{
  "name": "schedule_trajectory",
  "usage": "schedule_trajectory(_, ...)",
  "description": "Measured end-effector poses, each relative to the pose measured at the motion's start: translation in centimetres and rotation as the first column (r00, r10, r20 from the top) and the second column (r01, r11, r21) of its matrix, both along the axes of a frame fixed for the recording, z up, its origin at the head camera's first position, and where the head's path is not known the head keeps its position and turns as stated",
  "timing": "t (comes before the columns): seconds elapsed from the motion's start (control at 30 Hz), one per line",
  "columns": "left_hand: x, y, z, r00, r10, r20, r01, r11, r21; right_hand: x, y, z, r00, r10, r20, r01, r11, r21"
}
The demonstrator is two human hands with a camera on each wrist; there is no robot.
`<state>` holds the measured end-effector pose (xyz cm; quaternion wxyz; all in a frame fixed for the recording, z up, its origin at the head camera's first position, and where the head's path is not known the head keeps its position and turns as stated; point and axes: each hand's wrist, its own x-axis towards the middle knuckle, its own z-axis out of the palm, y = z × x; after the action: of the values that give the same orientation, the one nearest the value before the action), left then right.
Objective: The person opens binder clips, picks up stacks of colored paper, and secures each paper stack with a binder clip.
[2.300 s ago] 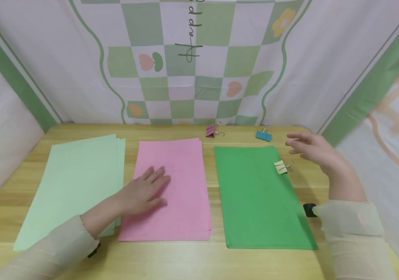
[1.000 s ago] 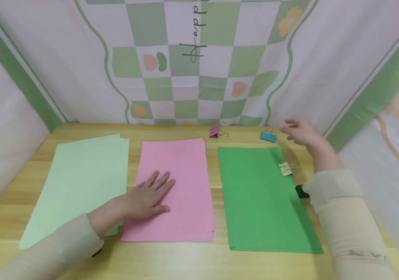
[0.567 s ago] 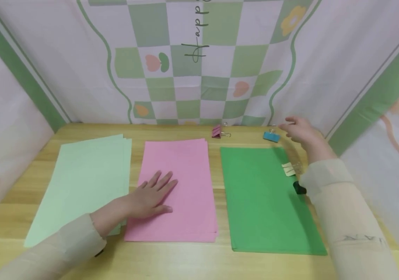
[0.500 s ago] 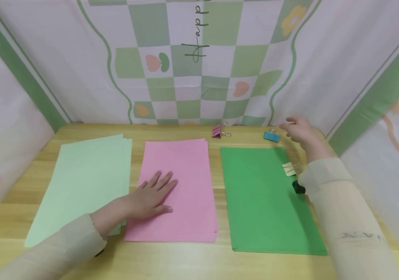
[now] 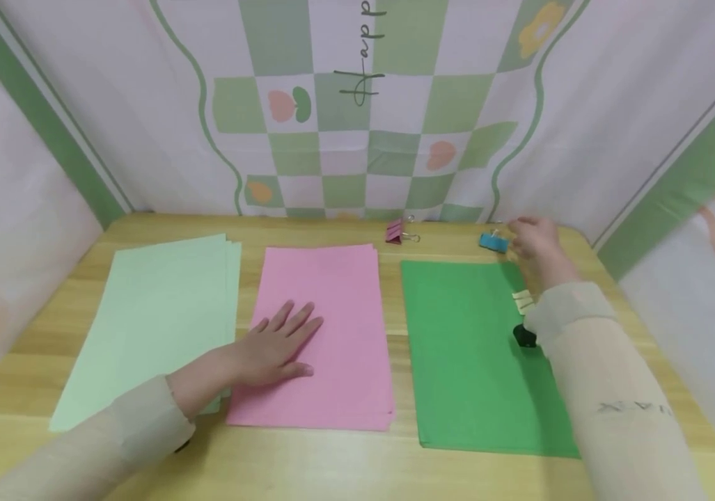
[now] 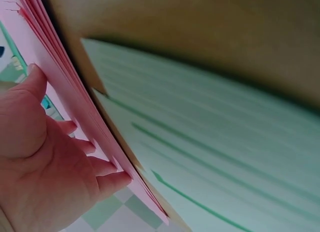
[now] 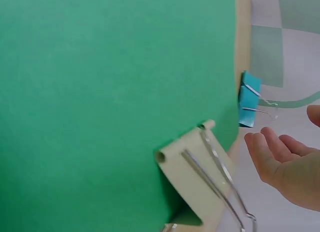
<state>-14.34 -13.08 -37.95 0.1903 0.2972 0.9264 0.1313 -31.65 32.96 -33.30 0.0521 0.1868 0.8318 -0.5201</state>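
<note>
Left hand (image 5: 269,351): lies palm down on the pink stack, fingers spread, thumb apart; grips nothing. Likely steadies the sheets.
Pink stack (image 5: 338,292): middle of the table (image 5: 307,463), no clip on it; sheets slightly offset at the near right corner, which may be why a palm sits on top.
Right hand (image 5: 537,243): beyond the green stack's far right corner, just beside the blue clip. Pinches nothing; no contact shows.
Right fingers: gently bent, close together, thumb held apart in right wrist view; looks shaped for something small.
Blue clip (image 5: 493,242): on the table just past the green stack's far edge, wire handles toward the backdrop cloth (image 5: 407,104); probably parked there for easy reach.
Yellow clip (image 5: 523,303): clamped on the green stack's right edge, nearer the far end, handles pointing off the paper; presumably keeps sheets together.
Green stack (image 5: 470,362): right side of the table, neat edges, partly under the right sleeve (image 5: 608,376).
Purple clip (image 5: 394,232): by the table's far edge, just off the pink stack's far right corner, biting no paper.
Pale green stack (image 5: 163,306): left side, unclipped, right edges uneven; left sleeve (image 5: 119,424) crosses its near part.
</note>
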Motion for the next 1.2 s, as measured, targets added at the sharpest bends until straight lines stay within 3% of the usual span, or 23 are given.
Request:
schedule_trajectory(0.1,0.0,0.0,0.0,1.0,0.0,-0.002,0.0,1.0,-0.006,-0.2,-0.4,-0.5,0.999,-0.051,0.006,0.051,0.992,-0.12)
schedule_trajectory(0.2,-0.2,0.0,-0.1,1.0,-0.002,-0.002,0.002,1.0,-0.014,-0.3,-0.7,-0.9,0.998,-0.058,-0.001,0.057,0.989,-0.14)
schedule_trajectory(0.37,-0.3,0.0,-0.2,1.0,-0.006,-0.004,0.006,1.0,-0.021,-0.7,-1.1,-1.2,1.0,-0.008,-0.001,0.008,1.0,0.005)
schedule_trajectory(0.5,-0.3,-0.1,-0.2,1.0,-0.005,0.001,0.005,1.0,-0.019,-1.1,-1.6,-1.1,0.999,0.035,0.005,-0.035,0.992,0.119)
schedule_trajectory(0.73,-0.2,0.0,-0.1,1.0,-0.001,0.002,0.001,1.0,-0.009,-1.1,-3.0,-1.0,0.998,0.055,0.012,-0.056,0.982,0.18)
schedule_trajectory(1.0,-0.1,0.1,0.2,1.0,0.0,0.004,0.0,1.0,-0.007,-1.0,-3.0,-1.5,0.995,0.095,0.004,-0.091,0.938,0.336)
schedule_trajectory(1.2,-0.1,0.0,0.1,1.0,-0.002,0.0,0.002,1.0,-0.013,-0.8,-2.5,-2.0,0.995,0.1,-0.019,-0.087,0.931,0.354)
